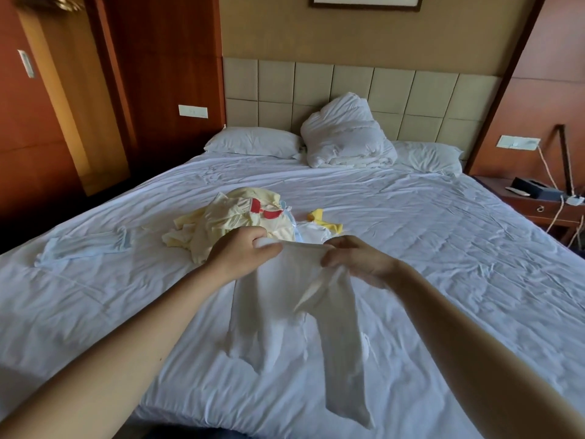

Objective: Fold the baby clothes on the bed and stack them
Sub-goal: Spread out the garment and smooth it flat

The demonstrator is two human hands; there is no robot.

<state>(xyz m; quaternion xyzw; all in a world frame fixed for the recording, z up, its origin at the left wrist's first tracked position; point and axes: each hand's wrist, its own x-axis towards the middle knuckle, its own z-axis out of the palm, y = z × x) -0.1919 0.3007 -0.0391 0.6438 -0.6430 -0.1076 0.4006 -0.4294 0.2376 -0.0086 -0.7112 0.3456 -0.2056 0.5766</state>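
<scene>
I hold up a pair of white baby tights (285, 318) by the waistband over the white bed (443, 248). My left hand (240, 251) grips the left end of the waistband and my right hand (354, 259) pinches the right end. The two legs hang down, their feet trailing on the sheet near me. Behind my hands lies a heap of pale yellow baby clothes (228, 217) with red trim. A light blue garment (85, 245) lies spread flat at the left. A bright yellow piece (323, 220) pokes out behind a white item.
Two pillows (253, 142) and a bunched white duvet (345, 134) lie at the padded headboard. A wooden nightstand (544, 207) with a dark box, cables and a lamp stands at the right. Wooden wall panels are at the left.
</scene>
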